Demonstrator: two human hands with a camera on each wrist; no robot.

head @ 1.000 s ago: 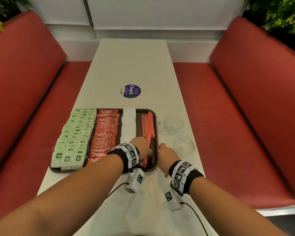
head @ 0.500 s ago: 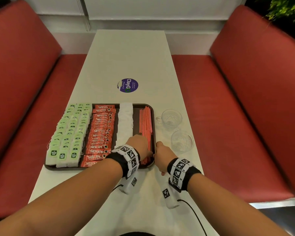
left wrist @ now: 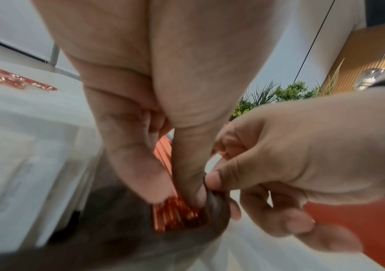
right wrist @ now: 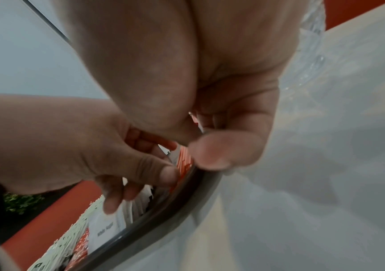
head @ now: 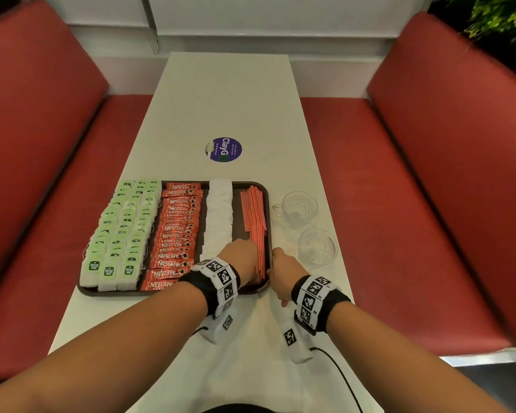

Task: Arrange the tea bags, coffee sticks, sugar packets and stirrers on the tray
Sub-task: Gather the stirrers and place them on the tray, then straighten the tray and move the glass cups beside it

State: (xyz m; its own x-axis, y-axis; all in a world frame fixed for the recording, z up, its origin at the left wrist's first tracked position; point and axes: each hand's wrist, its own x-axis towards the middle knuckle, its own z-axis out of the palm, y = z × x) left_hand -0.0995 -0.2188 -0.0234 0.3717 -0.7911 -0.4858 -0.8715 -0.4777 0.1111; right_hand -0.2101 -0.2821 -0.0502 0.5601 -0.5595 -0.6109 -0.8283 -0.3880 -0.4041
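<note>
My dark brown plastic tray (head: 252, 186) near the bench's left edge looks all but finished: green-tagged tea bags (head: 122, 231), red foil coffee sticks (head: 176, 234), white paper sugar packets (head: 219, 216) and thin red stirrers (head: 255, 216) lie in 4 columns. My left hand (head: 240, 260) pinches the stirrers' near ends; my right hand (head: 283, 271) pinches the tray's right rim beside them. 2 clear glass cups (head: 306, 226) crowd the bench's right edge; the far half offers room.
</note>
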